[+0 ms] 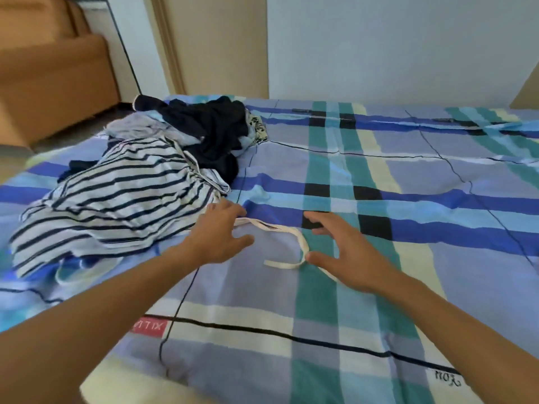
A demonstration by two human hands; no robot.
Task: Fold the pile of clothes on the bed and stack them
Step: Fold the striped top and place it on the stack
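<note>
With left hand (221,233) and right hand (345,256) both spread, gripping nothing, the striped garment (116,199) lies just outside the left hand, its white tie (287,230) between them; best tuck that in before folding.

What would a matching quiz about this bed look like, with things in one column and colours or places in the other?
Things:
1 striped garment
2 dark clothes
3 strap
4 label

Descriptions:
A red, nearest the camera
B cream, between left hand and right hand
C navy, farthest away
D white with dark stripes

Pairs: 1-D, 2-C, 3-B, 4-A
</note>
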